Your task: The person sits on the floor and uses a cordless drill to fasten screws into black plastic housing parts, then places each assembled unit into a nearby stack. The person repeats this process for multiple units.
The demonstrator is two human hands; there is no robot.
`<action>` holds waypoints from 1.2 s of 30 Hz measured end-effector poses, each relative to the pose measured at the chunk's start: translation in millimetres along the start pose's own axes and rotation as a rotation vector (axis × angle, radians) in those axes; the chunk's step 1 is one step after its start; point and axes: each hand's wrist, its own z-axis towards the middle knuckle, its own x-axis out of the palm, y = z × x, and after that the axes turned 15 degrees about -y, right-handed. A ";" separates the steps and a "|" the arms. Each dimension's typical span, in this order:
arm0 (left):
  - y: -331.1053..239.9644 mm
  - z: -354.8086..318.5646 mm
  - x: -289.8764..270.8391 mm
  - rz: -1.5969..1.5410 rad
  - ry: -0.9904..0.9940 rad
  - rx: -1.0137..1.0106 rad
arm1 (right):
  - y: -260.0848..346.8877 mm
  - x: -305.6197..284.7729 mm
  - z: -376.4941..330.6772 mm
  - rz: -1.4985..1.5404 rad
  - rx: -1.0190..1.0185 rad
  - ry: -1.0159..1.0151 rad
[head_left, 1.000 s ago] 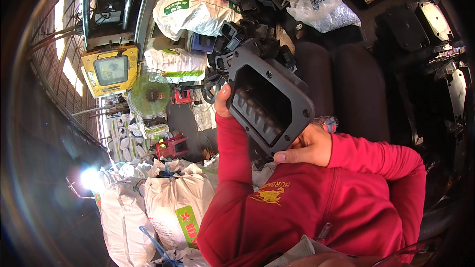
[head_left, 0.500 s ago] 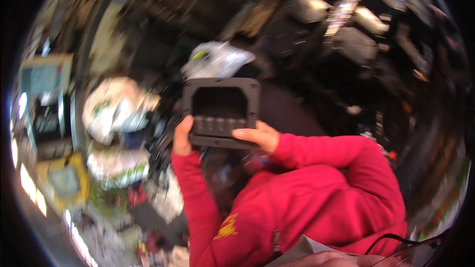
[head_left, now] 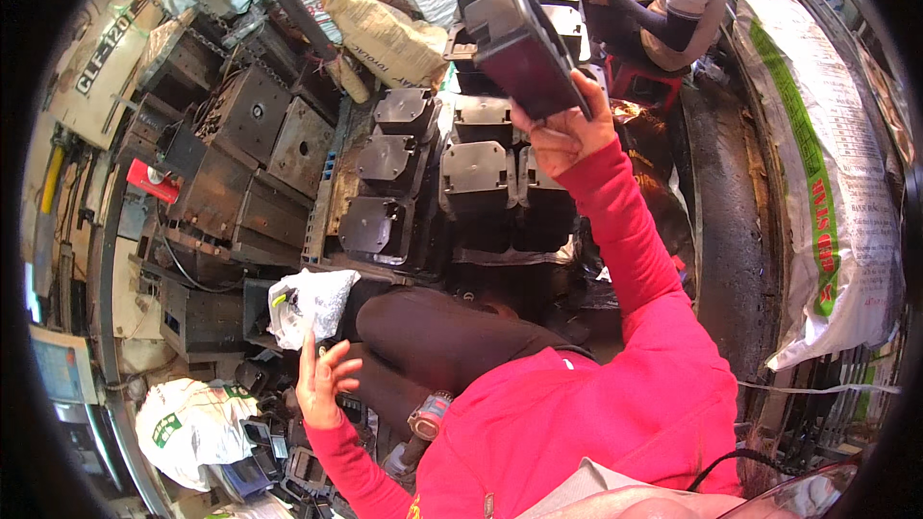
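My right hand (head_left: 569, 135) is raised toward the far side, its fingers closed on the edge of a black plastic box housing (head_left: 524, 62). The housing is tilted above stacks of similar black boxes (head_left: 475, 168). My left hand (head_left: 325, 383) is empty with its fingers spread, just nearer than a crumpled clear plastic bag (head_left: 322, 303). A power tool with a grey and red body (head_left: 430, 415) rests by my lap, right of my left hand.
Steel mould blocks (head_left: 252, 115) and a slanting metal pole (head_left: 293, 10) stand at the left. Small black parts (head_left: 306, 471) lie at the lower left. At the back right a person (head_left: 673, 10) sits on a red stool (head_left: 646, 85). A large white sack (head_left: 827, 183) lies at the right.
The housing was held in both hands before me. My left hand has let go and moved lower left; my right hand has carried the housing up and away. The view has turned.
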 end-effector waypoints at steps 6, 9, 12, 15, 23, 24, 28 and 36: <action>20.7 -25.9 -27.1 -0.028 -0.118 -0.088 | 41.1 -15.3 31.8 0.012 0.120 0.255; 22.8 -32.1 -31.0 -0.022 -0.162 -0.118 | 53.4 -21.6 45.8 0.076 0.079 0.213; 28.6 -36.3 -30.3 0.089 -0.175 -0.106 | 69.1 -25.3 58.7 0.066 0.117 0.347; 33.9 -39.9 -28.1 0.067 -0.179 -0.124 | 88.6 -28.9 69.5 0.079 0.037 0.252; 34.8 -43.7 -15.1 0.097 -0.159 -0.185 | 135.4 -51.9 92.2 0.102 0.113 0.443; 35.3 -43.7 -13.5 0.102 -0.155 -0.186 | 138.9 -56.6 94.0 0.116 0.097 0.408; 40.1 -42.0 -9.3 0.128 -0.137 -0.189 | 145.3 -72.2 104.2 0.130 0.106 0.432; 50.8 -33.0 -4.4 0.138 -0.096 -0.214 | 162.7 -66.2 112.7 -0.068 -0.001 0.141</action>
